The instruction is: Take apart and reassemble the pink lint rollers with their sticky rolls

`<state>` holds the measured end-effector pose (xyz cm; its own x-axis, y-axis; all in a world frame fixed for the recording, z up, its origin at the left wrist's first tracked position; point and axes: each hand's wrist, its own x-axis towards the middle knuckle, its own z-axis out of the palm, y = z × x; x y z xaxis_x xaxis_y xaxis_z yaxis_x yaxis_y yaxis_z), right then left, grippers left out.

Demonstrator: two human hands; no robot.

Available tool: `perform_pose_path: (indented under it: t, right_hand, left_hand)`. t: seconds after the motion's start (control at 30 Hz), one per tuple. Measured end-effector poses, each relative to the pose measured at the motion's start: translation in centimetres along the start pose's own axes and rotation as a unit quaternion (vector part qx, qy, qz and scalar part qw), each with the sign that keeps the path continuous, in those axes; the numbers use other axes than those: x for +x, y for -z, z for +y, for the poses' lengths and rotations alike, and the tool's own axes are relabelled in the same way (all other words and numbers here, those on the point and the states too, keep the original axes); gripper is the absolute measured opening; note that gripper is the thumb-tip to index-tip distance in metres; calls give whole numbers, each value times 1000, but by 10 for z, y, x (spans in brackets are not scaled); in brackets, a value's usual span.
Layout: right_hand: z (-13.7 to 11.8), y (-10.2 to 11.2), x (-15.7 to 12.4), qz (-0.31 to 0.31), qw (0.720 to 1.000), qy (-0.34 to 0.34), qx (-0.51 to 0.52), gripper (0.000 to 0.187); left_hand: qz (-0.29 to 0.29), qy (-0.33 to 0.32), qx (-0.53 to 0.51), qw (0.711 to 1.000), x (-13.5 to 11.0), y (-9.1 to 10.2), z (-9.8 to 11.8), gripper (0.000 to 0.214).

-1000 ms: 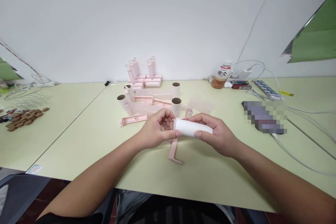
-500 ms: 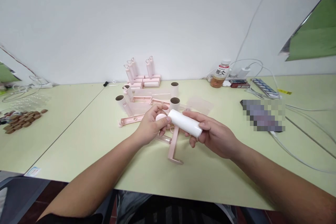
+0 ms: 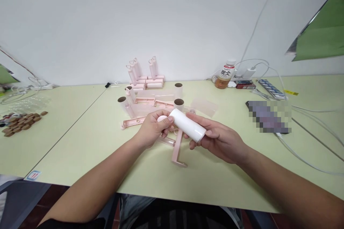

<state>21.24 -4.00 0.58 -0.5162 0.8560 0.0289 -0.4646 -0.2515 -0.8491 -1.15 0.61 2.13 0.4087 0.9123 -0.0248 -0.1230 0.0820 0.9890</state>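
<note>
My right hand (image 3: 224, 141) cradles a white sticky roll (image 3: 187, 125), tilted, with fingers behind it and thumb at its lower right end. My left hand (image 3: 150, 130) is closed around a small piece with a round pale pink end (image 3: 161, 118), and its thumb touches the roll's upper left end. What joins the two pieces, if anything, is hidden by my fingers. Below the roll lies a pink L-shaped roller frame (image 3: 176, 152), beside a clear pink tube (image 3: 168, 141). A pink roller frame (image 3: 133, 122) rests left of my left hand.
Cardboard-cored rolls (image 3: 178, 105) stand behind my hands among clear pink sheets (image 3: 204, 106). Several assembled pink lint rollers (image 3: 153, 68) stand by the wall. Rightward are a drink bottle (image 3: 225, 75), a phone (image 3: 268, 118) and cables; brown pieces (image 3: 23, 124) lie far left.
The white roll has shifted slightly left and tilted more steeply. My right hand's fingers have moved a little with it; my left hand keeps its hold.
</note>
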Motion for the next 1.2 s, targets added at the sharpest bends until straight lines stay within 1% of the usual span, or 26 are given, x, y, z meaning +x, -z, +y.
perform_pose_path:
  t: [0.17,0.33,0.43,0.67,0.87,0.97,1.03,1.13,1.2]
  right_hand:
    - [-2,-4,0,51,999,18,-4,57]
    - [-3,-6,1,52,998,31,-3,47]
    - [-2,-5,2,55,998,32,12,45]
    - [-3,-5,4,61,998,24,11,45]
    - [2,-10,4,92,994,53,-18,43]
    - [5,-14,6,96,994,58,6,48]
    - [6,-17,8,104,993,46,34,53]
    - [4,-22,8,113,992,4,53,61]
    - [1,-25,7,108,992,-24,59,63]
  left_hand:
    - [7,-16,-6,1000,0,-1,-2,40]
    - [18,-26,4,999,1,0,-5,40]
    - [22,-31,9,999,1,0,-6,39]
    - [36,-58,32,997,-1,-3,-6,38]
    - [50,-77,51,994,-2,-6,-4,36]
    - [63,-94,43,993,-3,-8,-3,36]
    - [79,-109,39,990,-3,-9,-3,36]
    - [110,-138,37,984,-4,-12,1,34]
    - [135,-169,31,976,-6,-17,4,32]
